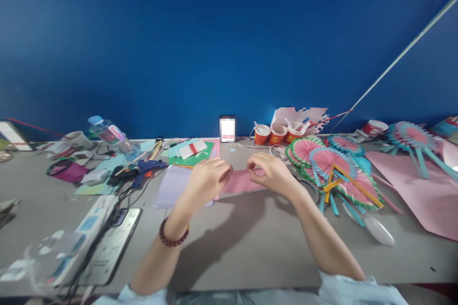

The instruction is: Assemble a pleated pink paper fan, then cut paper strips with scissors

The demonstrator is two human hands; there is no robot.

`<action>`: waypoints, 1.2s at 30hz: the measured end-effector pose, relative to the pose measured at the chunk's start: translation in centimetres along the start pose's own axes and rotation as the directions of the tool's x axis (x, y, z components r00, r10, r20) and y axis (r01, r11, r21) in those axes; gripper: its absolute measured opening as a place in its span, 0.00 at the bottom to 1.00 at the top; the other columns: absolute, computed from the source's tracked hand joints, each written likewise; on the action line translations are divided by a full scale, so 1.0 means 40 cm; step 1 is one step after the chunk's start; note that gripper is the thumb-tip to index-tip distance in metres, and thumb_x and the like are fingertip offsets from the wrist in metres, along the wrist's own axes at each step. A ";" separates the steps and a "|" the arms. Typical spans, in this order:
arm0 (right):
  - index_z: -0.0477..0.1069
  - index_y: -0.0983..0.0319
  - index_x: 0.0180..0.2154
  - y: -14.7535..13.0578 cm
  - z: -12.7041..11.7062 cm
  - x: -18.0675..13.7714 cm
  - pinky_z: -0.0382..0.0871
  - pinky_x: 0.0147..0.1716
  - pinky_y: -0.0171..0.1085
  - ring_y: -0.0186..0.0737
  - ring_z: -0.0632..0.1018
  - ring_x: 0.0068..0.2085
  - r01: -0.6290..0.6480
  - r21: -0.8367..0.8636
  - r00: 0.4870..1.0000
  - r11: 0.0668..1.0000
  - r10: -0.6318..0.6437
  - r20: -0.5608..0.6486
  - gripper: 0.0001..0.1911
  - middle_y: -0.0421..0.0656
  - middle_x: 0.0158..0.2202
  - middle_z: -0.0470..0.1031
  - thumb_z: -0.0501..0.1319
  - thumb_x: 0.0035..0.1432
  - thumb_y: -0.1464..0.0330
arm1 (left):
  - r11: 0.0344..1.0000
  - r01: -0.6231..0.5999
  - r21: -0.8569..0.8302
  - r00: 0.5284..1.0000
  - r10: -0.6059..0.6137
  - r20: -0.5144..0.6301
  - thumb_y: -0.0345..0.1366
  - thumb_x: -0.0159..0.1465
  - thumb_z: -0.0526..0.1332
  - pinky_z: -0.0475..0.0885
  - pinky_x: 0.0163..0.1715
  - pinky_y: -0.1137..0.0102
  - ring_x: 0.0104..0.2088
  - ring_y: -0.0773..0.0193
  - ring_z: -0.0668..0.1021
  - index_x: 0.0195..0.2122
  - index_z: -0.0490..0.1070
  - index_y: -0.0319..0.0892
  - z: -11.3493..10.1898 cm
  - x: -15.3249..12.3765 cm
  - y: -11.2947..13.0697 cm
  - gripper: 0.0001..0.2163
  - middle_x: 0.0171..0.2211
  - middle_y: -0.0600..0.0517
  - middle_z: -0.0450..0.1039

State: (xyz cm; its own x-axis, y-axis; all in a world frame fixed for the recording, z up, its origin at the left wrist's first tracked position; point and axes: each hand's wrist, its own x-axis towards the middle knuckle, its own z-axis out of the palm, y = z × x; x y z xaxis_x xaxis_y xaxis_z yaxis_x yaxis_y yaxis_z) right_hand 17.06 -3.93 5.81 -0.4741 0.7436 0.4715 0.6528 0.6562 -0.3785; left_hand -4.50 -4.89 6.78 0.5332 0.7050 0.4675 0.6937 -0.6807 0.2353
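A strip of pink paper (240, 182) is stretched between my two hands, just above the grey table. My left hand (209, 178) pinches its left end, fingers curled over the edge. At the other end my right hand (270, 174) holds the paper between thumb and forefinger, which form a loop. A beaded bracelet (173, 233) circles my left wrist. Under and beside my left hand lies a sheet of lilac paper (170, 188). Pleated pink and blue paper fans (331, 162) lie to the right of my right hand.
A blue glue gun (148, 171), a bottle (112, 133) and a power strip (78, 243) with a phone (112, 248) beside it are on the left. Paper cups (277, 134) stand by the wall, near an upright phone (227, 129). Pink paper (411, 186) lies right.
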 end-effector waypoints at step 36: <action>0.67 0.60 0.29 -0.019 0.020 0.007 0.65 0.36 0.37 0.40 0.74 0.34 0.087 0.022 0.993 0.996 -0.085 -0.077 0.06 0.43 0.30 0.75 0.58 0.53 0.77 | 0.995 -0.036 0.093 0.999 0.032 0.043 0.28 0.67 0.53 0.62 0.29 0.69 0.32 0.63 0.72 0.29 0.70 0.41 0.018 -0.007 0.039 0.10 0.27 0.52 0.71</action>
State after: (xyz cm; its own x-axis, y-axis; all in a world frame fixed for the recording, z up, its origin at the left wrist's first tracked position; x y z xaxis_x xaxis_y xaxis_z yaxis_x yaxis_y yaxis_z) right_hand 15.95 -4.12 5.59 -0.4808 0.6732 0.5618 0.5964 0.7208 -0.3532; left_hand -3.23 -6.01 6.42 0.5752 0.6908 0.4381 0.7161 -0.6841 0.1384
